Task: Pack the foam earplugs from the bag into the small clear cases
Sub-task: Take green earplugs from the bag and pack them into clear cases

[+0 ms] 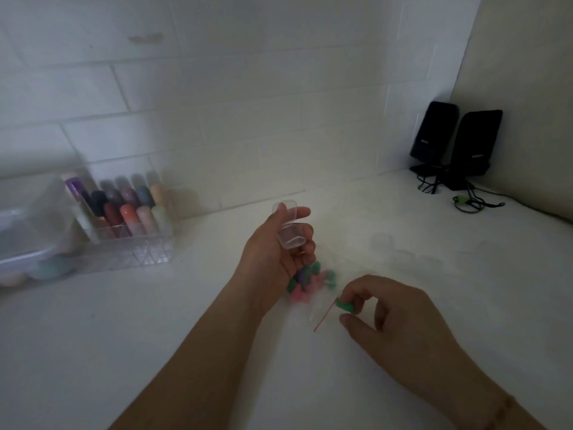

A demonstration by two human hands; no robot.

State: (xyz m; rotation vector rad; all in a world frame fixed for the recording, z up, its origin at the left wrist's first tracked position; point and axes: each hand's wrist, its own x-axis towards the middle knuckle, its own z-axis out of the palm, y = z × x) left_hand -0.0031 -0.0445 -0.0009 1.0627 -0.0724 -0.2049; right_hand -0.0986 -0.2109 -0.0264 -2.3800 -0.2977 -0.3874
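A white tabletop meets a white tiled wall in dim light. At 12 o'clock from the frame centre, the left hand is raised palm-up, its fingers curled round a small clear case whose hinged lid stands open above the thumb. Directly below that hand, at 6 o'clock from it, the clear bag lies on the tabletop with pink, green and purple foam earplugs inside; its red seal strip points toward 7 o'clock. At 4 o'clock from the bag, the right hand pinches one green earplug between thumb and fingertips, just beside the bag mouth. Faint shapes at 2 o'clock from the bag are possibly more clear cases; blur prevents confirmation. At 9 o'clock, a clear organiser holds coloured cylinders. At 2 o'clock, in the corner, two black speakers stand with cables.
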